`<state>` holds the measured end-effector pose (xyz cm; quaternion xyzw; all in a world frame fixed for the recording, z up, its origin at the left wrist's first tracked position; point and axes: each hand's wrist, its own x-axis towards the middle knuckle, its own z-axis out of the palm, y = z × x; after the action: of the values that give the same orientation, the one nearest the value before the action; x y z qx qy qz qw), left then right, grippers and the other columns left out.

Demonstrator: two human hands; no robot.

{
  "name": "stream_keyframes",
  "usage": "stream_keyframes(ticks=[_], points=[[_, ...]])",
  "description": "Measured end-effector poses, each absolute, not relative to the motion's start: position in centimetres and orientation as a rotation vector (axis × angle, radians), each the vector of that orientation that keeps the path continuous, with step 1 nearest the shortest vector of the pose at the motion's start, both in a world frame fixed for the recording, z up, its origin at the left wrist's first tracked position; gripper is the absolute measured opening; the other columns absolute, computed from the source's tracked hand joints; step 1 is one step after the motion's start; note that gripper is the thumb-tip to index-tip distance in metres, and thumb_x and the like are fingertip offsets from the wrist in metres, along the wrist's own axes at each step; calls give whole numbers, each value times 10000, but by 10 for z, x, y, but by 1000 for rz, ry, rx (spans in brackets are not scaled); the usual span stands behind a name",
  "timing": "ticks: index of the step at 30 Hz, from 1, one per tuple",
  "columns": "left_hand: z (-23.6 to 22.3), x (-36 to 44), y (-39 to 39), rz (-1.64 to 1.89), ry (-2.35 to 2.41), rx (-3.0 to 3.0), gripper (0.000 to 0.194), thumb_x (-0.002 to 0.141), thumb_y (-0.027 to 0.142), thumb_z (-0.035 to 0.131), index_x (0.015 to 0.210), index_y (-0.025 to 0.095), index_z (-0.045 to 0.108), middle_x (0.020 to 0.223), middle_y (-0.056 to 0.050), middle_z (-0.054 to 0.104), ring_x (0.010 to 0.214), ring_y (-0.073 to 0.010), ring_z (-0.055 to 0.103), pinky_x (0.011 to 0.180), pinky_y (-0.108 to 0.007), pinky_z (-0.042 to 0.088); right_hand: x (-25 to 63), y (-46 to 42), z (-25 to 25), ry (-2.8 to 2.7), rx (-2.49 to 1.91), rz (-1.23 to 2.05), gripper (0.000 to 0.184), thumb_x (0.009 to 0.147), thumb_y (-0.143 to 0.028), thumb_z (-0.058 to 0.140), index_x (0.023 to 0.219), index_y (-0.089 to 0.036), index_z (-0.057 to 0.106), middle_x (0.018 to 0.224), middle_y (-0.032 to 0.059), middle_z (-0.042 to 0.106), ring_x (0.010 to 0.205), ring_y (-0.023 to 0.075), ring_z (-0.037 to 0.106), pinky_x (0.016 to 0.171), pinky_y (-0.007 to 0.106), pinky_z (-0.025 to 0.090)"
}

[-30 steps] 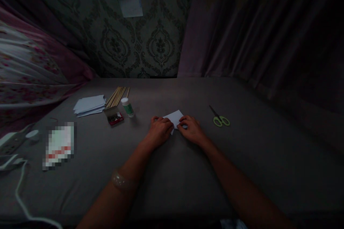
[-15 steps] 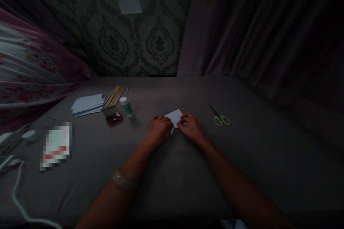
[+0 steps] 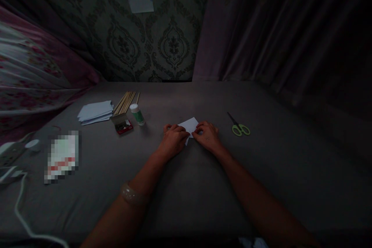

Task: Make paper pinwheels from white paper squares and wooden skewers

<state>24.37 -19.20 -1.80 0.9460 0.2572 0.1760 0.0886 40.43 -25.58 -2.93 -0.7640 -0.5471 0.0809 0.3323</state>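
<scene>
A small white folded paper point(image 3: 190, 124) lies on the grey cloth surface point(image 3: 186, 186) in the middle. My left hand point(image 3: 173, 141) rests on its left edge with fingers curled down onto it. My right hand point(image 3: 207, 137) presses on its right edge, fingertips pinched at the fold. Most of the paper's near part is hidden under both hands. A pale bangle sits on my left wrist.
Green-handled scissors point(image 3: 240, 128) lie to the right. At the left are a stack of white sheets point(image 3: 95, 111), wooden sticks point(image 3: 124, 102), a glue bottle point(image 3: 137, 114) and a small red box point(image 3: 122, 124). A white cable point(image 3: 20, 209) and a power strip point(image 3: 13, 154) lie at the far left.
Both hands stay on the paper; the fingers have shifted only slightly along the fold. The view has moved a little.
</scene>
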Motion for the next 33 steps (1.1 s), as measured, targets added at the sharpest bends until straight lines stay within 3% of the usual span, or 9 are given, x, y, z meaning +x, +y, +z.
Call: stream_keyframes(ticks=[33], points=[[-16, 243, -194, 504, 757, 2851, 270, 868, 212, 505, 1017, 301, 712, 1038, -46, 673, 1003, -242, 526, 918, -475, 256, 406, -254, -26, -1440, -2043, 250, 107, 724, -282, 656, 646, -211, 671, 958, 40, 662, 982, 231, 569, 884, 416, 333]])
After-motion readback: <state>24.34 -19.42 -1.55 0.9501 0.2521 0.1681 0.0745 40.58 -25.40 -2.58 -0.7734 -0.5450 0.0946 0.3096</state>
